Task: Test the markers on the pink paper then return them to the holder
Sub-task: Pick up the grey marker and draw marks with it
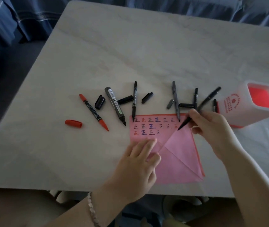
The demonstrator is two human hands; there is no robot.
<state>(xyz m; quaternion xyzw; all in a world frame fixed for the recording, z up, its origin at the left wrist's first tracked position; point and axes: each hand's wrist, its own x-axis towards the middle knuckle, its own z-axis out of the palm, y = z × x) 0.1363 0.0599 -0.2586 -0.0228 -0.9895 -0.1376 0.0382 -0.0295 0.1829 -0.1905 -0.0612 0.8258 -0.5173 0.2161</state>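
The pink paper [178, 154] lies near the table's front edge, with rows of test marks along its top. My left hand [138, 167] presses flat on its lower left part. My right hand [210, 128] grips a thin black marker [207, 99], whose tip touches the paper's upper right area. The white holder [238, 110] with a red inside lies tipped at the right and looks empty. Uncapped markers lie above the paper: a red one [93, 111], a thick black one [115, 104], a thin black one [134, 100] and a grey one [176, 100].
Loose caps are scattered among the markers: a red cap [73, 123] at the left and black caps [99, 101], [125, 99], [147, 97]. The pale marble table [130, 54] stretches far back. Blue cloth-covered furniture [16, 22] stands beyond its far edge.
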